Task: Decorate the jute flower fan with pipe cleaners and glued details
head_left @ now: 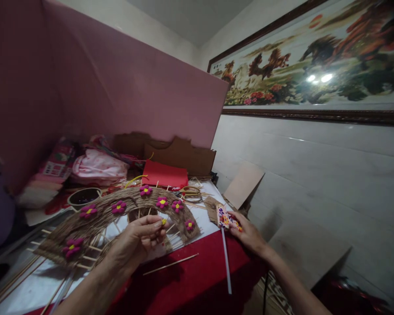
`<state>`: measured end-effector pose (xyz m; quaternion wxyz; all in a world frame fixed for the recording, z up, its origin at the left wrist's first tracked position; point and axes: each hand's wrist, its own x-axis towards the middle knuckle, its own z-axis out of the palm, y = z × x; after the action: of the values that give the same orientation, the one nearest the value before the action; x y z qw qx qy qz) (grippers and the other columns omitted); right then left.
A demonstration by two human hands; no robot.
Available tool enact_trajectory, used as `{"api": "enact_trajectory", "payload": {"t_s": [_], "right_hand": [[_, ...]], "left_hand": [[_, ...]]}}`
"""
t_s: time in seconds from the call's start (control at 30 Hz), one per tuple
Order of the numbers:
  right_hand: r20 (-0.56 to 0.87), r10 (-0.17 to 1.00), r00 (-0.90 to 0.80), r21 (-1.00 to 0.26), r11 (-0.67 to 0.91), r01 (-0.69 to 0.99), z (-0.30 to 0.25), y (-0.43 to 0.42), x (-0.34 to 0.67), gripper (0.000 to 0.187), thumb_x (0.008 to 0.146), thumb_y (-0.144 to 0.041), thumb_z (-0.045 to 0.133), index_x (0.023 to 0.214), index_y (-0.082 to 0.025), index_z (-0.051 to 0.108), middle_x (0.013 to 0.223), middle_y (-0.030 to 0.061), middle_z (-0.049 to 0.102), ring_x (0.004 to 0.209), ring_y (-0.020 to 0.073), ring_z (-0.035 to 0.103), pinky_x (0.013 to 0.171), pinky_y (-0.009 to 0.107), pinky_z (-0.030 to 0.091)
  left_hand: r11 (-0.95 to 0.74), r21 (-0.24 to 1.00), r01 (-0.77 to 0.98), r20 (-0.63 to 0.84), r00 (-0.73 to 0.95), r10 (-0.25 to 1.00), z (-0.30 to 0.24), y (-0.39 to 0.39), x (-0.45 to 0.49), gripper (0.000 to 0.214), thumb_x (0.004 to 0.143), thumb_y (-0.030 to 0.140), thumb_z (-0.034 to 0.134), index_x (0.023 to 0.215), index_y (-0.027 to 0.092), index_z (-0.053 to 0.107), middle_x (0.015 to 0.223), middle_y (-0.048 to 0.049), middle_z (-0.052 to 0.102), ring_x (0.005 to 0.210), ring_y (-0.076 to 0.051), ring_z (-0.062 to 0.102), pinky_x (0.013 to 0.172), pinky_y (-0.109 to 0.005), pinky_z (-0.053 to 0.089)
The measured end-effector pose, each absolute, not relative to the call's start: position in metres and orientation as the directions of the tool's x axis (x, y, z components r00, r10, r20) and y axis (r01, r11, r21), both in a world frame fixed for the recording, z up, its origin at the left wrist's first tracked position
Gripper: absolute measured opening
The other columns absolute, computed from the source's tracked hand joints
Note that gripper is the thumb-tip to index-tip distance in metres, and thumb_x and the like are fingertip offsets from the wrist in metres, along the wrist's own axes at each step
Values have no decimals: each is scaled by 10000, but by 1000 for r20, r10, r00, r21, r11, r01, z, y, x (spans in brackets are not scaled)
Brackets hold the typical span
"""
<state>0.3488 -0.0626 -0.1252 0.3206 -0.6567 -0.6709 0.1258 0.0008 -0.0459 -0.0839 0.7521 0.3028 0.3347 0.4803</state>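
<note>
A jute-wrapped arch [95, 218] with wooden stick spokes lies on the table, dotted with several magenta flowers with yellow centres. My left hand [141, 238] rests on its inner edge, fingers curled and pinching a small yellow piece at the fingertips. My right hand [248, 234] is at the table's right edge, closed on a floral-patterned glue gun [226, 218] whose white glue stick [226, 262] points down toward me.
A red cloth [190, 280] covers the near table, with a loose wooden stick [170, 264] on it. Behind the arch are a red sheet [166, 174], cardboard pieces [180, 155], a dark bowl [84, 196], pink fabric [96, 168], and a pink board backdrop. A cardboard panel [244, 183] leans on the right wall.
</note>
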Motion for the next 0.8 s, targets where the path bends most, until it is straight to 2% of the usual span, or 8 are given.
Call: {"api": "enact_trajectory", "payload": {"t_s": [0.17,0.27,0.37,0.47,0.57,0.67,0.73,0.8], "right_hand": [[173,984,50,-469,38,883,-128,-63,344,546,786,-326,468,1301,-158,399,1271,130,521,1116,249,524,940,386,392],[183,982,35,-350,32,936,-116,-63,346,545,752,-360,528,1251,-146,479,1224,151,548,1106,283,519,924,403,397],[301,953,-34,-272,120,955,-91,-61,336,434,749,-369,548,1124,-157,592,1110,142,606,1060,296,529,912,409,395],[409,908,-89,-365,252,896,-67,-50,305,288,811,-329,492,1033,-210,632,1041,90,635,1000,247,560,887,371,406],[441,885,-147,-472,368,801,-56,-28,268,228,820,-296,497,926,-186,665,986,94,647,959,236,571,861,361,411],[365,925,-110,-648,337,684,-57,-1,242,230,801,-285,518,934,-158,657,941,98,656,891,224,584,800,351,426],[269,955,-122,-779,290,556,-58,13,232,251,773,-310,557,932,-137,646,931,92,656,860,207,582,775,336,427],[157,975,-157,-887,209,412,-58,22,228,305,734,-352,608,937,-126,637,936,82,649,824,179,573,735,305,423]], "left_hand": [[339,784,-520,-184,327,927,-86,-46,2,84,641,40,688,680,108,657,707,-85,696,549,-110,611,554,-214,506],[308,790,-531,-159,308,938,-83,-47,2,91,614,39,704,658,105,658,674,-86,693,536,-108,604,549,-206,496],[239,821,-518,-106,272,956,-71,-47,-1,108,578,56,731,647,99,660,681,-89,694,564,-118,610,564,-208,493],[131,868,-480,-29,216,976,-51,-43,-5,135,548,86,756,645,105,664,667,-68,688,579,-118,612,583,-204,489],[-7,932,-363,72,165,984,-30,-33,-7,134,562,139,757,666,118,675,667,-60,686,586,-131,617,589,-225,488],[-206,964,-170,227,114,967,-11,-14,-7,128,558,168,748,653,125,673,638,-62,683,577,-147,613,581,-247,479],[-336,942,5,335,80,939,-2,4,-6,120,555,182,734,644,127,677,576,-42,656,530,-136,577,509,-228,435],[-422,895,145,409,109,906,4,24,-5,101,559,184,711,637,130,676,584,-33,651,543,-135,571,525,-230,434]]}}
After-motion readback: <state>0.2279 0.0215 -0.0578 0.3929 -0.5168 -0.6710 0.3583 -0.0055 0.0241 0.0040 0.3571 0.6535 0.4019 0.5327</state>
